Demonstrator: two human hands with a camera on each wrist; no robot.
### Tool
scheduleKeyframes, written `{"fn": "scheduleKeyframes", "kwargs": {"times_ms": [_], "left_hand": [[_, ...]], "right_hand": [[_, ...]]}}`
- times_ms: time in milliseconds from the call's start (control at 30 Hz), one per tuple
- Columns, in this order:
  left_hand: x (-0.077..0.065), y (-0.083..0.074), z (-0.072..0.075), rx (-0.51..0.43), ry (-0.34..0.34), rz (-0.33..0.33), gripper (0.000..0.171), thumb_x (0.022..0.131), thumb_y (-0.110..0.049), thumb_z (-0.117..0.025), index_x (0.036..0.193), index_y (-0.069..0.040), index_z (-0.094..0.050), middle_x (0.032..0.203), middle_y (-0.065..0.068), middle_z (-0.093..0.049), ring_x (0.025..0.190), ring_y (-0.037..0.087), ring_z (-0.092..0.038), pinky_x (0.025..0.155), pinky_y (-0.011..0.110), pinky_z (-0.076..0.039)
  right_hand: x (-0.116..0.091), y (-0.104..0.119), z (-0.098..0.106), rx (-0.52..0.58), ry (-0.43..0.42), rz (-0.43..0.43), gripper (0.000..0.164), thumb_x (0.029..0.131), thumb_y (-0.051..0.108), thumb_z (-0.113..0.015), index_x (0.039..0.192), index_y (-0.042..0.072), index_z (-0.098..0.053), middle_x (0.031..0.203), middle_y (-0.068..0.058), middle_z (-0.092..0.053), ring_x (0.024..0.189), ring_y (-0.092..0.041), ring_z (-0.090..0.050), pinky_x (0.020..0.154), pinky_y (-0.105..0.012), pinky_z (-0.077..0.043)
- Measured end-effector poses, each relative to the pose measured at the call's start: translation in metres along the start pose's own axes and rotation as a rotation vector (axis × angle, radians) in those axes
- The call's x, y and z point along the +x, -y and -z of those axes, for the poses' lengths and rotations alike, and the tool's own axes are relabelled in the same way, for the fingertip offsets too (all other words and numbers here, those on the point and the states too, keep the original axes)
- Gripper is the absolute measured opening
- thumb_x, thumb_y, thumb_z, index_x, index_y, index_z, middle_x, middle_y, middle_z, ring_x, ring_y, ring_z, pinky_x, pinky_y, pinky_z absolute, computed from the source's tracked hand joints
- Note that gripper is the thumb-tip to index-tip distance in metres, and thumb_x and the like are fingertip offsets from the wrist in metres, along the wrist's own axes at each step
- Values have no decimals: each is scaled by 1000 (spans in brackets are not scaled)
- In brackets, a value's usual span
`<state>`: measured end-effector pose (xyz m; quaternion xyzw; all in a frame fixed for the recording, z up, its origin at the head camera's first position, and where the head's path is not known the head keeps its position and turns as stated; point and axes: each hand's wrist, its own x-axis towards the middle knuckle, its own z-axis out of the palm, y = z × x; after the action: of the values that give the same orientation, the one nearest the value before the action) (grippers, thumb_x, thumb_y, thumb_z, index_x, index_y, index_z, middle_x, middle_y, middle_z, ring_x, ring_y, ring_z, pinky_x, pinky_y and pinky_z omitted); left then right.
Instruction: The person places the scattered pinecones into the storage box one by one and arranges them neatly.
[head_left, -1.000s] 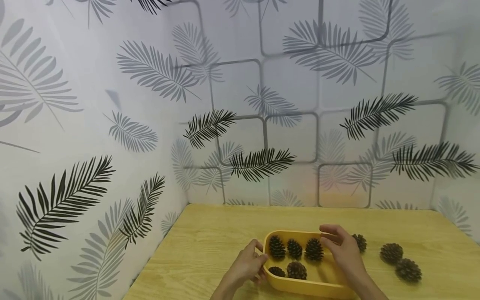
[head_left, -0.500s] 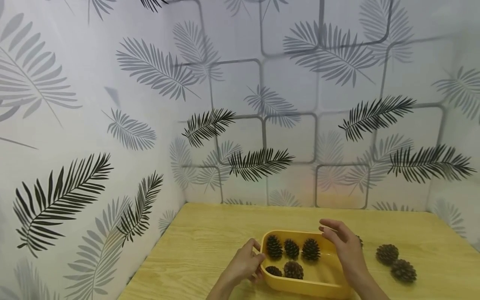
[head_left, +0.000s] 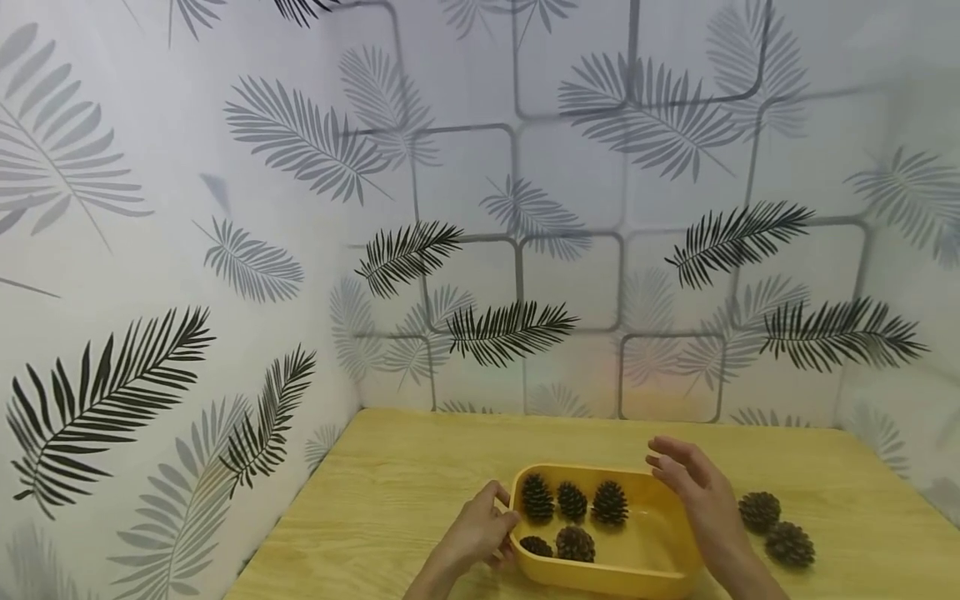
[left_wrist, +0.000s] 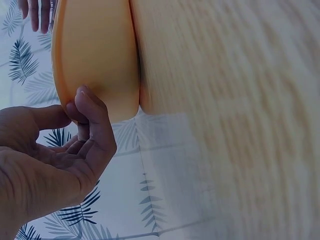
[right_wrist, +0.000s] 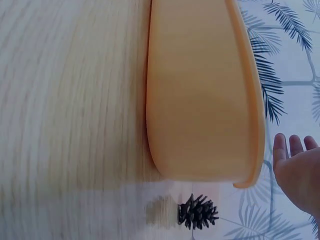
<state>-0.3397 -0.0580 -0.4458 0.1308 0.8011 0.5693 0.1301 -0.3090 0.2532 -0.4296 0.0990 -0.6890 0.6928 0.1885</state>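
A yellow plastic box (head_left: 592,577) with a low rim stands on the table, and several brown pine cones lie in its left and middle part, among them one pine cone (head_left: 610,503) in the back row. My left hand (head_left: 480,529) pinches the box's left end; in the left wrist view its thumb and fingers meet over the rim. Over the right end of the box hovers my right hand (head_left: 701,500), fingers relaxed and holding nothing. The right wrist view has this hand (right_wrist: 300,170) apart from the rim.
Two pine cones, one (head_left: 760,512) behind the other (head_left: 790,545), lie on the wood-grain table (head_left: 405,467) to the right of the box. A wall covering with leaf print (head_left: 525,333) rises behind the table and along its left side.
My right hand has moved right, away from the back-row pine cones, and now hides the pine cone that showed beside it. My left hand keeps its hold on the box. The head view has shifted slightly.
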Motion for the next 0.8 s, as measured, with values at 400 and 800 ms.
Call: {"fn": "scheduleKeyframes", "kwargs": {"times_ms": [400, 800], "left_hand": [[-3, -2, 0, -20, 1, -7, 16, 107, -10, -58, 118, -2, -51, 74, 11, -65, 51, 14, -59, 41, 22, -46], [-3, -3, -1, -7, -3, 1, 16, 107, -9, -58, 119, -2, -51, 75, 10, -63, 52, 14, -60, 42, 22, -47]], "right_hand": [[-5, 8, 29, 22, 20, 1, 36, 111, 19, -52, 146, 9, -52, 130, 17, -63, 115, 0, -63, 93, -15, -53], [-10, 15, 43, -37, 73, -25, 41, 112, 21, -51, 151, 8, -49, 131, 22, -62, 116, 2, -63, 92, -12, -52]]}}
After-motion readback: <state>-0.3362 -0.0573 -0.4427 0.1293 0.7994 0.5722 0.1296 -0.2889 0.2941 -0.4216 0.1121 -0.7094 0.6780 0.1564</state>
